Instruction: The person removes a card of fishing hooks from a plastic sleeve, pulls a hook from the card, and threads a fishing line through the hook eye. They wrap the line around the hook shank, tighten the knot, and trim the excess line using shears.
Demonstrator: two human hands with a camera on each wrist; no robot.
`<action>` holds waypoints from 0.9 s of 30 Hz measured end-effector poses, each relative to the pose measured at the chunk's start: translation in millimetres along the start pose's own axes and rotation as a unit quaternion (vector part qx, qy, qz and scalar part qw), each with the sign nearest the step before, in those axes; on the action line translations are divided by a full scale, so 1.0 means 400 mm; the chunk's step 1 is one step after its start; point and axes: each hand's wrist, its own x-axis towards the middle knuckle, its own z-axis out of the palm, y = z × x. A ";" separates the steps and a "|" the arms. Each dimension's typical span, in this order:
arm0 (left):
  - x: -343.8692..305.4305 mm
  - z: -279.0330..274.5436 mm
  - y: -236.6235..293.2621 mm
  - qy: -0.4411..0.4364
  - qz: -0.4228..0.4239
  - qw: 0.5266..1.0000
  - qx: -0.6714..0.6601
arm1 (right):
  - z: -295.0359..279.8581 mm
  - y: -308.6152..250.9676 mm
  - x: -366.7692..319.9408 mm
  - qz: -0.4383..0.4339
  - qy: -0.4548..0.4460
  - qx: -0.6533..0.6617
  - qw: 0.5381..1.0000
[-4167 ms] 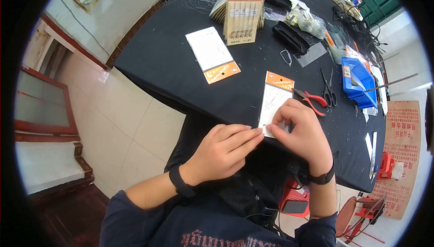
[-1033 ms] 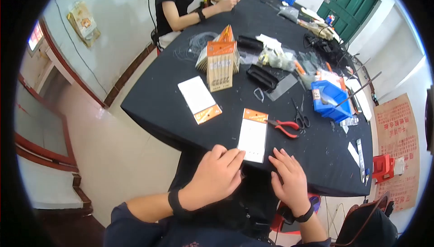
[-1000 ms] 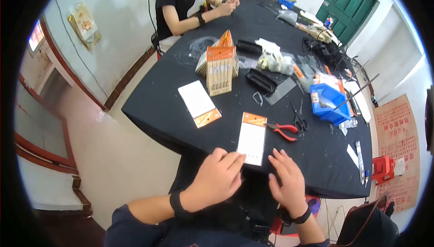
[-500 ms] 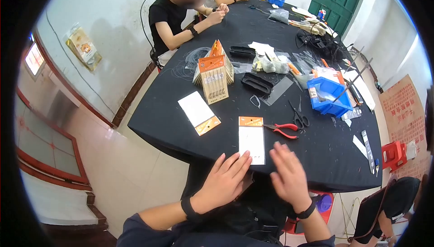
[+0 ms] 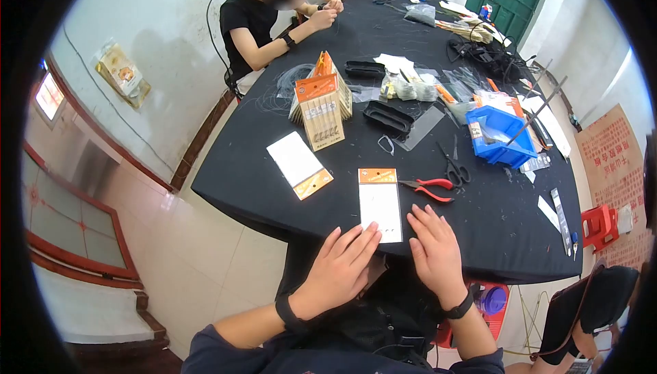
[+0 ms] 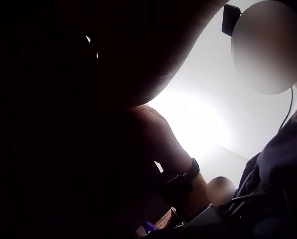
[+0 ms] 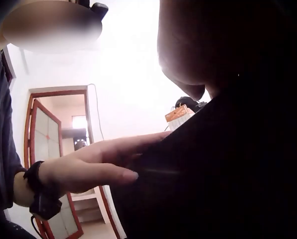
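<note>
A fishing-hook packet card [image 5: 378,199] with an orange header lies at the table's near edge, a row of small dark marks along its bottom. My left hand [image 5: 337,268] rests with straight fingers, its fingertips over the card's lower left corner. To the right of the card my right hand [image 5: 438,254] lies on the cloth, fingers extended, holding nothing. Red-handled pliers [image 5: 432,190] sit just right of the card's header, with black scissors [image 5: 454,169] beyond them. In the right wrist view the left hand [image 7: 88,164] reaches over the table edge; the left wrist view is mostly dark.
A second card [image 5: 291,155] lies to the left. Behind it stands a bundle of filled hook packets [image 5: 321,112]. Black trays [image 5: 388,119], a blue bin [image 5: 503,148] with rods and a ruler [image 5: 561,220] are farther off. Another person [image 5: 256,28] works across the table.
Earlier my right fingers pinched at the card's lower edge; they have since let go and moved right. My left fingers have straightened from a curl. The view has tilted up.
</note>
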 end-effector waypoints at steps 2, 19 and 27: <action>-0.001 0.002 0.001 0.003 -0.003 1.000 -0.004 | -0.002 -0.004 0.002 -0.002 0.009 0.015 1.000; -0.017 0.045 0.005 0.034 -0.021 0.999 -0.014 | 0.018 -0.020 0.026 0.038 0.046 0.088 0.994; -0.009 0.034 0.016 0.054 -0.033 0.998 -0.007 | 0.027 -0.018 0.054 -0.003 0.077 0.108 0.991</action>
